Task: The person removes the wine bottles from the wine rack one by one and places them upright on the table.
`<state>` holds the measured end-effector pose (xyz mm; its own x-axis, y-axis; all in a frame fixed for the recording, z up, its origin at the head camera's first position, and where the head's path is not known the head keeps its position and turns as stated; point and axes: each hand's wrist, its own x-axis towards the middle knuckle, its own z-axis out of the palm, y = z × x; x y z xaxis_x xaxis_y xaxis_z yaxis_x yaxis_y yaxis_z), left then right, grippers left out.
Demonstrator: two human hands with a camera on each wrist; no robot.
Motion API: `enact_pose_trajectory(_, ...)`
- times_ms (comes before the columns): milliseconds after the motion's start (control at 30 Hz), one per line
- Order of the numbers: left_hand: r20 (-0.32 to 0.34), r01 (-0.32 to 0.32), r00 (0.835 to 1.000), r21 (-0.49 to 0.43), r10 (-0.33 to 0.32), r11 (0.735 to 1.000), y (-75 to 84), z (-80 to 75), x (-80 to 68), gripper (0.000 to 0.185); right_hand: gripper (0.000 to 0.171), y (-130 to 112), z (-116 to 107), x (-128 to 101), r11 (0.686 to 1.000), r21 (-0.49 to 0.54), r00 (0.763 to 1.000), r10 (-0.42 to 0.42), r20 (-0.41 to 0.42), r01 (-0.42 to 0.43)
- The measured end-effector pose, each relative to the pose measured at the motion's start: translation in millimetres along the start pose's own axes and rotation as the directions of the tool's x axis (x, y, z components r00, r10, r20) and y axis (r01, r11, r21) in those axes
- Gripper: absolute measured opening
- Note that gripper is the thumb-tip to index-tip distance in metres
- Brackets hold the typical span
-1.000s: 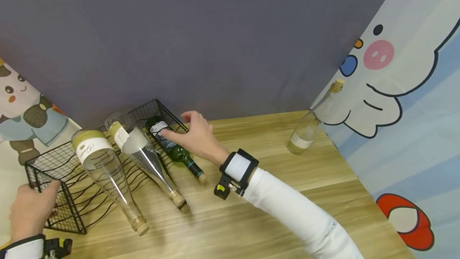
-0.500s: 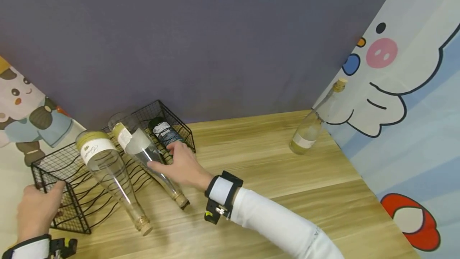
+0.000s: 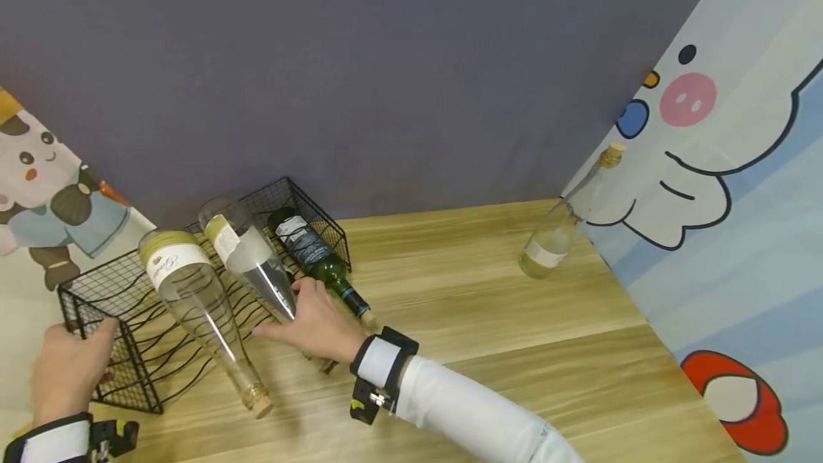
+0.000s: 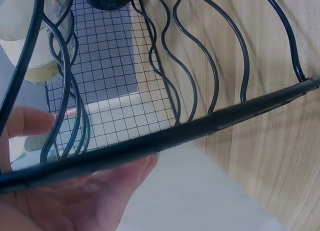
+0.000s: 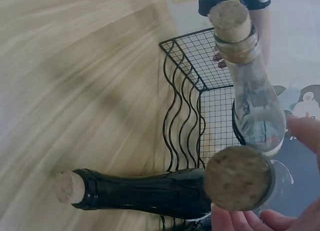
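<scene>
My left hand (image 3: 71, 370) grips the end of a black wire wine rack (image 3: 142, 370), fingers curled around its bar (image 4: 215, 121). Three corked bottles lie tilted in the rack: a clear one (image 3: 199, 306) at left, a clear one (image 3: 251, 256) in the middle and a green wine bottle (image 3: 331, 270) at right. Over the middle bottle's neck is my right hand (image 3: 318, 324), thumb out to one side and fingers on the other. That bottle's cork (image 5: 237, 178) looms close in the right wrist view. Whether the fingers touch its glass is unclear.
Another clear corked bottle (image 3: 546, 249) stands at the right back of the wooden table (image 3: 437, 291). Behind the table rises a grey panel (image 3: 411, 77). Cartoon-printed curtains (image 3: 759, 234) hang at both sides.
My right hand has moved left and down from beside the green bottle to the middle bottle's neck. The left hand keeps its grip on the rack. The bottles look unmoved.
</scene>
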<state>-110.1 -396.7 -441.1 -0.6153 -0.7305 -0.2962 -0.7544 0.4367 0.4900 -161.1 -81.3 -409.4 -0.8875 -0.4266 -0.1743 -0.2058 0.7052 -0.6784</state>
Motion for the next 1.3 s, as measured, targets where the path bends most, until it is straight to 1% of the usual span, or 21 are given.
enact_pose_trajectory(133,0.016,-0.005,1.000,-0.006,0.005,1.000,1.0,-1.3,-0.2,0.085,0.093,5,5,0,1.000,0.000,1.000,-0.022,0.010,0.022)
enact_pose_trajectory(300,0.024,0.001,1.000,-0.011,-0.001,1.000,1.4,-2.2,-1.0,0.085,0.081,10,10,0,0.996,0.027,0.996,-0.083,0.038,0.082)
enact_pose_trajectory(333,0.025,0.001,1.000,-0.011,-0.001,1.000,1.5,-2.2,-1.0,0.086,0.077,11,10,1,0.995,0.046,0.995,-0.087,0.046,0.085)
enact_pose_trajectory(400,0.028,0.000,1.000,-0.009,0.000,1.000,1.1,-2.0,-0.6,0.086,0.068,13,11,1,0.994,0.045,0.994,-0.101,0.043,0.099)
enact_pose_trajectory(500,0.028,-0.005,1.000,-0.007,0.005,1.000,-0.1,-1.7,0.4,0.086,0.053,14,11,1,0.993,0.067,0.994,-0.096,0.048,0.093)
enact_pose_trajectory(667,0.008,-0.014,1.000,0.000,0.014,1.000,-0.5,-1.7,1.9,0.085,0.018,14,10,1,0.993,0.109,0.997,-0.053,0.064,0.046)
enact_pose_trajectory(733,0.003,-0.013,1.000,0.001,0.013,1.000,0.0,-1.7,1.6,0.085,0.011,15,10,2,0.995,0.091,0.998,-0.044,0.053,0.040)
enact_pose_trajectory(900,0.002,-0.006,1.000,-0.006,0.006,1.000,1.4,-1.5,-0.1,0.083,0.012,18,12,5,0.997,0.038,0.998,-0.062,0.017,0.061)
enact_pose_trajectory(967,0.004,-0.010,1.000,-0.010,0.010,1.000,1.6,-1.7,-0.5,0.084,0.014,19,13,5,0.998,0.019,0.998,-0.058,0.004,0.057)
enact_pose_trajectory(1033,0.002,-0.012,1.000,-0.011,0.012,1.000,1.9,-1.8,-0.3,0.084,0.019,20,14,6,0.999,-0.004,0.999,-0.046,-0.012,0.046)
enact_pose_trajectory(1167,0.000,-0.013,1.000,-0.010,0.013,1.000,1.4,-1.9,1.0,0.085,0.038,21,15,7,1.000,-0.022,0.999,-0.009,-0.033,0.008)
enact_pose_trajectory(1300,0.007,-0.007,1.000,-0.010,0.007,1.000,1.0,-2.3,1.1,0.085,0.050,22,15,11,1.000,-0.005,0.999,0.008,-0.045,-0.008)
